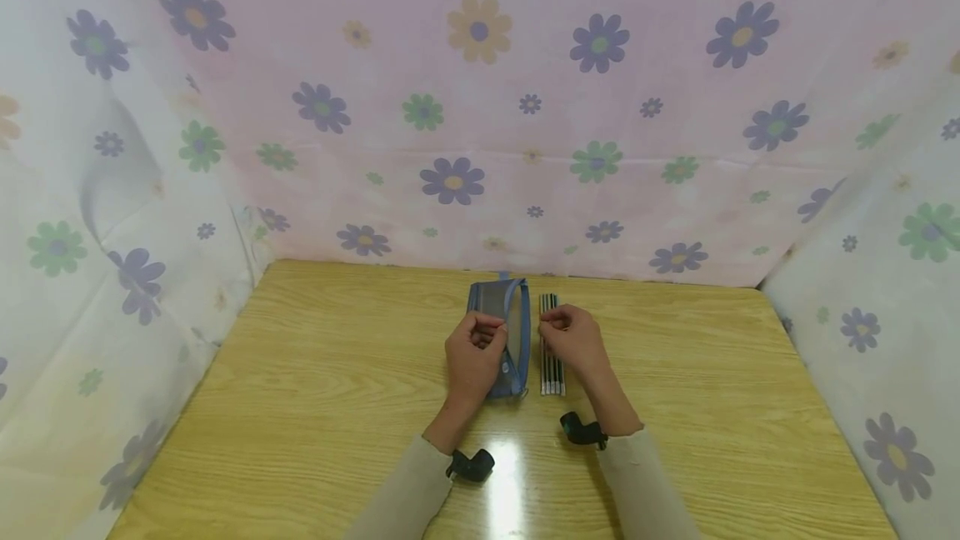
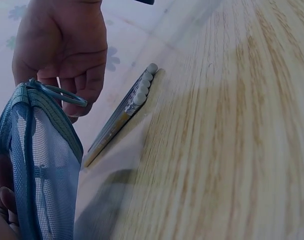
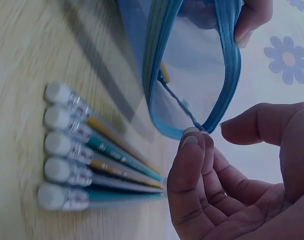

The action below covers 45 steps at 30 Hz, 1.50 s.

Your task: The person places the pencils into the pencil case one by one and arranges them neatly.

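A blue mesh zip pouch (image 1: 493, 298) lies on the table with its zipped mouth gaping to the right. My left hand (image 1: 474, 357) pinches the pouch's edge; in the right wrist view, left fingers (image 3: 254, 22) are on the blue rim. Just right of the pouch, several pencils (image 1: 552, 369) lie side by side, white erasers toward me. Over them is my right hand (image 1: 577, 340), its fingers loosely bent. A gap shows between the right thumb (image 3: 252, 125) and the fingertips, with nothing held there. The pencils' far ends are partly hidden by this hand.
The wooden table (image 1: 337, 340) reaches to a flowered cloth (image 1: 525, 132) at the back, with more cloth at both sides. A black wrist camera (image 1: 472, 465) is on the left wrist, another black camera (image 1: 581, 429) on the right.
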### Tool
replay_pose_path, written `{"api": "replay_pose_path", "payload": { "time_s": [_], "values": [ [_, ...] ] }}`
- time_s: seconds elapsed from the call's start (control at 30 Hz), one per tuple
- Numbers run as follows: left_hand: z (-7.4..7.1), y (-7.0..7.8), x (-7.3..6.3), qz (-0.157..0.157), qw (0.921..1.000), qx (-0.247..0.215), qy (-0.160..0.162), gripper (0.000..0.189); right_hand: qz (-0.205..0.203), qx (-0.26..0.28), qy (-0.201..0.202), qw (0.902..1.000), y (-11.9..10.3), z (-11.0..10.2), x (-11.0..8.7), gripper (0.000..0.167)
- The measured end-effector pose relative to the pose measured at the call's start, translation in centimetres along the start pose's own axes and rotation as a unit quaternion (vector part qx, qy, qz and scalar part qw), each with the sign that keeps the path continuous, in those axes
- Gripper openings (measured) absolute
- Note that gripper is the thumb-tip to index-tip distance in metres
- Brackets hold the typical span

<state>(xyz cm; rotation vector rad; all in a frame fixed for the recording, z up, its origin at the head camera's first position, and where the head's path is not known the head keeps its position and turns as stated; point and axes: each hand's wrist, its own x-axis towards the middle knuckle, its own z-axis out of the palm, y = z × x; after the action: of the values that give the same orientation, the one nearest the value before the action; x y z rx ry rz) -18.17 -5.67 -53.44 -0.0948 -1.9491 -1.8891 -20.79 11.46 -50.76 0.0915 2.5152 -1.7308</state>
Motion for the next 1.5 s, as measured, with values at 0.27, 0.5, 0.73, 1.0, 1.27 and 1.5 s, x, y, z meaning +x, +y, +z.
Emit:
{"api": "replay_pose_path", "payload": {
  "time_s": [0.27, 0.5, 0.73, 1.0, 1.27, 1.5],
  "values": [
    [-0.3, 2.4, -0.4, 0.003, 1.0000, 0.000, -0.002, 0.007, -0.001, -0.024, -0.007, 0.9997, 0.5, -0.9, -0.2, 0.024],
    [0.0, -0.2, -0.1, -0.009, 0.9999, 0.009, -0.001, 0.006, 0.001, -0.065, 0.002, 0.9979, 1.0, -1.5, -0.1, 0.021],
    [-0.1, -1.5, 0.0, -0.005, 0.9999, 0.008, -0.002, 0.008, -0.013, -0.097, 0.010, 0.9952, 1.6, -2.2, 0.0, 0.022],
    [-0.3, -1.5, 0.0, -0.004, 0.9999, 0.004, -0.011, 0.007, -0.017, -0.122, 0.012, 0.9923, 2.0, -2.6, 0.1, 0.019],
    [-0.3, -1.6, 0.1, 0.000, 0.9999, 0.012, -0.007, 0.006, -0.020, -0.151, 0.020, 0.9881, 2.3, -2.7, 0.2, 0.016],
    [0.0, -1.4, 0.0, 0.007, 0.9997, 0.021, 0.007, 0.007, -0.008, -0.161, 0.024, 0.9867, 2.6, -2.6, 0.4, 0.014]
  ]
}}
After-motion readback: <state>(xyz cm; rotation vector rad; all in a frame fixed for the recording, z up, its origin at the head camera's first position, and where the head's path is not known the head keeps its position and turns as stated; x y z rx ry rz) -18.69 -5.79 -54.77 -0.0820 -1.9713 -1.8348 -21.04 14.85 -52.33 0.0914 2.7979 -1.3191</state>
